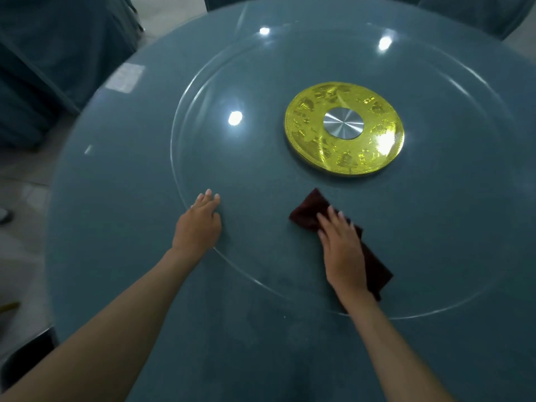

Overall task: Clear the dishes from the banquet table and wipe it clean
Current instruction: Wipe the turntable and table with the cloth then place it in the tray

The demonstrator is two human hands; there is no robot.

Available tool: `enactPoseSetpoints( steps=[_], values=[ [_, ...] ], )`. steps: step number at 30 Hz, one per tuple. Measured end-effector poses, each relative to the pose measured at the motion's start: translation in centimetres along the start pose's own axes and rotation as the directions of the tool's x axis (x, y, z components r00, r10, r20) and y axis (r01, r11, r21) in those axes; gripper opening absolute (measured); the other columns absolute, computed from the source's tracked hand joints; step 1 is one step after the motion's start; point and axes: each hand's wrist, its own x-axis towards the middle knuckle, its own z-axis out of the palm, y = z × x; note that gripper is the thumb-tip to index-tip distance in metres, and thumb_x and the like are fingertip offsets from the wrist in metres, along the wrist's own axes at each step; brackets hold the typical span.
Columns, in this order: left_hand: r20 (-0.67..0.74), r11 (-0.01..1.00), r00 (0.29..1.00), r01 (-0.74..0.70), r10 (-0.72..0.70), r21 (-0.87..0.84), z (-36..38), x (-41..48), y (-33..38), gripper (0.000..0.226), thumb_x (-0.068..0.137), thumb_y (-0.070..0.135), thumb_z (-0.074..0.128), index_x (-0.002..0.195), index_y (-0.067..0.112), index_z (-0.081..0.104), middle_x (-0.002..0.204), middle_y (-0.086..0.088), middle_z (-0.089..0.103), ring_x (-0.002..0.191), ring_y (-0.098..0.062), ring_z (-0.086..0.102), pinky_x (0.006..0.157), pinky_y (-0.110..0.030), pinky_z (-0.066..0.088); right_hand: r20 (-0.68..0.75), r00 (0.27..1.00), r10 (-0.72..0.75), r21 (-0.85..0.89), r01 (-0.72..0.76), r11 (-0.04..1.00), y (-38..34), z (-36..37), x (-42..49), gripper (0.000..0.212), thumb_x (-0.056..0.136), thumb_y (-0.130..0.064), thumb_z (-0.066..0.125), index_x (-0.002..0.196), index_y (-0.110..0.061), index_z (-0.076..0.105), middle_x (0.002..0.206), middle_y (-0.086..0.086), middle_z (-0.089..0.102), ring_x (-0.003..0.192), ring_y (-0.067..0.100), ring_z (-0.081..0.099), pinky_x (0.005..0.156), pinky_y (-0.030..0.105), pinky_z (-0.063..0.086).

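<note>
Right hand (343,250) flat, fingers spread, pressing dark red folded cloth (313,213) on round clear glass turntable (185,169) – cloth's long axis toward gold hub (judging); left hand (198,226) open, bracing rim.

The left arm (110,335) and right arm (394,349), both bare, are reaching forward over the near edge of the table (116,213). The left hand (199,226) is lying palm down, fingers straight and together. The right hand (342,250) is pressing flat on the cloth (306,211), fingers straight and slightly spread.
</note>
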Motion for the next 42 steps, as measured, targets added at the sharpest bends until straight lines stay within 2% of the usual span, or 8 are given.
enactPoseSetpoints(
  steps=[11, 14, 18, 25, 31, 34, 36, 42],
  values=[
    [-0.059, 0.979, 0.991, 0.111, -0.123, -0.170, 0.0, -0.4, 0.0, 0.064, 0.098, -0.002, 0.033, 0.153, 0.023, 0.050, 0.162, 0.001, 0.044, 0.147, -0.026, 0.043, 0.113, -0.039, 0.034, -0.035, 0.982, -0.184, 0.069, 0.186, 0.980, -12.7, 6.6, 9.9, 0.037, 0.103, -0.034, 0.046, 0.132, -0.025, 0.068, 0.152, 0.002, 0.055, 0.141, 0.031, 0.050, 0.118, 0.052, 0.034],
    [-0.126, 0.894, 0.956, 0.195, -0.266, -0.403, 0.1, -0.5, 0.1, 0.047, 0.102, 0.003, 0.033, 0.141, 0.016, 0.054, 0.120, -0.015, 0.070, 0.109, -0.042, 0.062, 0.084, -0.045, 0.046, -0.032, 0.965, -0.259, 0.113, 0.261, 0.959, -16.3, 7.7, 7.5, 0.035, 0.105, -0.033, 0.047, 0.132, -0.026, 0.068, 0.152, 0.001, 0.055, 0.142, 0.029, 0.049, 0.121, 0.050, 0.034],
    [-0.152, 0.835, 0.939, 0.191, -0.309, -0.517, -0.3, -0.9, -0.8, 0.044, 0.096, -0.006, 0.036, 0.134, 0.010, 0.051, 0.090, -0.006, 0.065, 0.082, -0.034, 0.060, 0.064, -0.040, 0.036, 0.004, 0.955, -0.296, 0.128, 0.293, 0.948, -16.7, 7.1, 3.9, 0.037, 0.108, -0.034, 0.043, 0.138, -0.027, 0.064, 0.157, -0.002, 0.050, 0.147, 0.025, 0.043, 0.123, 0.048, 0.031],
    [0.022, 0.982, 0.992, -0.119, 0.124, -0.146, 0.0, -3.2, -3.1, 0.071, 0.087, -0.014, 0.048, 0.154, 0.010, 0.043, 0.159, -0.012, 0.046, 0.144, -0.031, 0.046, 0.114, -0.045, 0.042, 0.081, 0.929, -0.362, 0.076, 0.356, 0.931, -11.8, 3.9, -4.5, 0.038, 0.106, -0.034, 0.054, 0.143, -0.033, 0.058, 0.163, -0.009, 0.039, 0.153, 0.017, 0.033, 0.125, 0.044, 0.028],
    [0.030, 0.867, 0.890, -0.451, 0.456, 0.214, 1.3, -7.5, -4.8, 0.052, 0.097, 0.013, 0.046, 0.149, 0.008, 0.052, 0.158, -0.013, 0.047, 0.147, -0.034, 0.042, 0.111, -0.054, 0.047, 0.178, 0.973, -0.149, 0.140, 0.124, 0.982, -9.3, 0.1, -12.3, 0.039, 0.107, -0.039, 0.045, 0.145, -0.035, 0.057, 0.162, -0.016, 0.035, 0.154, 0.012, 0.026, 0.127, 0.045, 0.025],
    [0.020, 0.864, 0.892, -0.443, 0.452, 0.238, 1.8, -11.2, -5.7, 0.048, 0.102, 0.027, 0.038, 0.143, 0.012, 0.059, 0.154, -0.014, 0.051, 0.142, -0.036, 0.048, 0.112, -0.057, 0.044, 0.267, 0.956, 0.120, 0.294, -0.200, 0.935, -8.5, -3.7, -15.0, 0.041, 0.108, -0.043, 0.041, 0.145, -0.035, 0.057, 0.158, -0.014, 0.043, 0.151, 0.013, 0.034, 0.125, 0.038, 0.027],
    [-0.001, 0.873, 0.900, -0.422, 0.436, 0.246, 2.6, -14.1, -6.9, 0.047, 0.103, 0.029, 0.038, 0.139, 0.013, 0.063, 0.151, -0.016, 0.054, 0.138, -0.039, 0.052, 0.111, -0.058, 0.045, 0.271, 0.892, 0.363, 0.369, -0.444, 0.817, -7.2, -6.9, -17.1, 0.041, 0.108, -0.042, 0.043, 0.143, -0.031, 0.059, 0.142, -0.003, 0.063, 0.133, 0.023, 0.056, 0.101, 0.030, 0.043],
    [-0.066, 0.946, 0.945, -0.315, 0.321, 0.080, 5.1, -20.6, -11.8, 0.054, 0.111, 0.038, 0.026, 0.137, 0.012, 0.066, 0.146, -0.014, 0.059, 0.132, -0.036, 0.058, 0.114, -0.049, 0.040, 0.028, 0.753, 0.658, 0.381, -0.616, 0.689, -1.4, -12.4, -24.5, 0.046, 0.110, -0.044, 0.036, 0.133, -0.013, 0.062, 0.111, 0.015, 0.071, 0.101, 0.037, 0.066, 0.079, 0.036, 0.041]
  ],
)
